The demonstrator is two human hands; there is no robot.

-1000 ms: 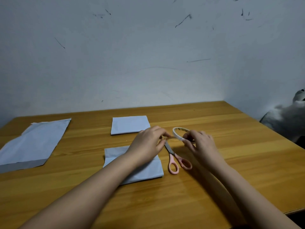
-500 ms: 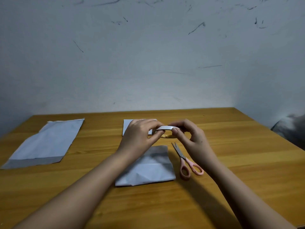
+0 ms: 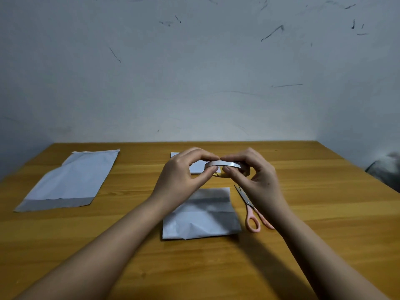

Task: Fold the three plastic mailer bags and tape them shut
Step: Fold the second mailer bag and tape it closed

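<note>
Both hands, left (image 3: 181,176) and right (image 3: 253,174), pinch the tape roll (image 3: 223,164) above the folded mailer (image 3: 201,215); best find the loose end by thumbnail before pulling.

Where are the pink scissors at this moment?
In the head view, the pink scissors lie flat on the wooden table, right of centre, just right of the folded mailer bag and partly under the right hand.
</note>
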